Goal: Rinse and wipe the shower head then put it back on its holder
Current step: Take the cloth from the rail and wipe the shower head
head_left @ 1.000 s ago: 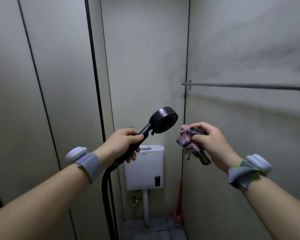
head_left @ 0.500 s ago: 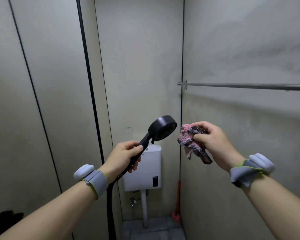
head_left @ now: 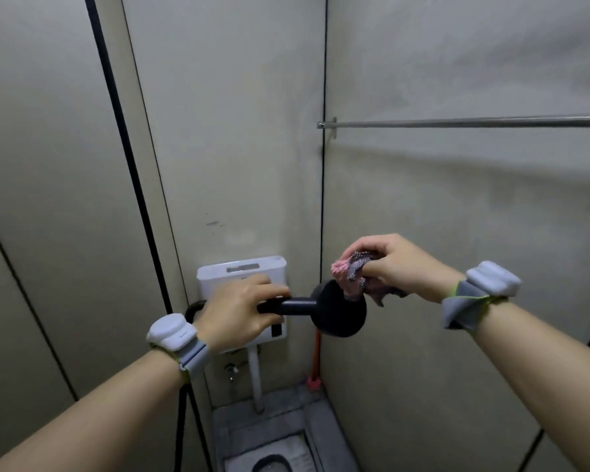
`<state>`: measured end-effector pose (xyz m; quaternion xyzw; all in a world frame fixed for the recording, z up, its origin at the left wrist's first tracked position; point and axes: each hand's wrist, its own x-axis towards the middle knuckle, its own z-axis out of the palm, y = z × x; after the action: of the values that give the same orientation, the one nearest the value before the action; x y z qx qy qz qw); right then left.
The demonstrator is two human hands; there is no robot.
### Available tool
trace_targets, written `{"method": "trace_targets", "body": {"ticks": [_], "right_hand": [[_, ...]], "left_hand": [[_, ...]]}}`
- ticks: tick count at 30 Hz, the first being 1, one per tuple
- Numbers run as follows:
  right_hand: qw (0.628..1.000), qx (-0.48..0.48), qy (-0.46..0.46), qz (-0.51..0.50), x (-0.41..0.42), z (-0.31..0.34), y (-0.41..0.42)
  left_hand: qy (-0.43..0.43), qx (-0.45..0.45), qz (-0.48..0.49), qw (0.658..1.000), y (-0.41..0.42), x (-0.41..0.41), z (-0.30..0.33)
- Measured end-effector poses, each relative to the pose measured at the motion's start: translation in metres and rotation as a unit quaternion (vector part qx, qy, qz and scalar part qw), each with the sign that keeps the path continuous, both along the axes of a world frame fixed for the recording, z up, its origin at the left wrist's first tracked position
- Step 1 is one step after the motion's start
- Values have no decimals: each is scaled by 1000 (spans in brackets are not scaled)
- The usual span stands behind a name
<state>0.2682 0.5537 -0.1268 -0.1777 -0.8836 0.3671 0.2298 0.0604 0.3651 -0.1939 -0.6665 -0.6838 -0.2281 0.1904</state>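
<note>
Black shower head, gripped by left hand; at two o'clock, right hand presses bunched cloth: wiping underway, rehanging remains.

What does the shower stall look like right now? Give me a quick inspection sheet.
Surface: grey floor with a squat toilet at the bottom edge.
Job's things: black shower head held level; pink and grey cloth touching its upper edge. No holder in view.
Clutter: red brush standing in the corner.
Hands: left hand grips the handle; right hand grips the cloth.
Cables: black hose loops behind the left wrist.
Surroundings: white cistern, metal rail, pale wall panels.
</note>
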Motion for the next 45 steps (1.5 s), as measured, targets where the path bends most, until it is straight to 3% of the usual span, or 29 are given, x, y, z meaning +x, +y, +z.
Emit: {"method": "trace_targets", "body": {"ticks": [3, 10, 15, 18, 22, 25, 28, 31, 33, 36, 39, 45], "right_hand": [[991, 103, -84, 34, -23, -17, -18], [952, 187, -241, 7, -29, -26, -12], [955, 223, -195, 4, -36, -21, -25], [930, 276, -236, 51, -48, -41, -39], [916, 277, -289, 3, -36, -47, -25], [939, 205, -272, -41, -19, -40, -11], [987, 66, -84, -116, -4, -32, -2], [983, -4, 48, -179, 7, -29, 7], [974, 3, 90, -210, 10, -26, 12], [960, 9, 146, -240, 9, -24, 17], [955, 23, 175, -239, 7, -16, 20], [937, 166, 172, -255, -2, -15, 18]], "left_hand": [[56, 13, -44, 997, 4, -7, -1], [86, 13, -110, 990, 2, -24, -14], [97, 19, -146, 984, 8, -31, -19], [110, 41, -167, 979, 14, -31, -18], [101, 36, -169, 980, 13, -35, -26], [-8, 2, -147, 989, 14, -35, -37], [-215, -17, -135, 967, 21, -28, -49], [-453, -47, -121, 882, 28, -18, -45], [-546, -54, -98, 830, 34, -8, -36], [-683, -79, -69, 723, 42, 5, -19], [-720, -88, -58, 685, 48, 23, -1], [-718, -80, -78, 686, 54, 53, 18]]}}
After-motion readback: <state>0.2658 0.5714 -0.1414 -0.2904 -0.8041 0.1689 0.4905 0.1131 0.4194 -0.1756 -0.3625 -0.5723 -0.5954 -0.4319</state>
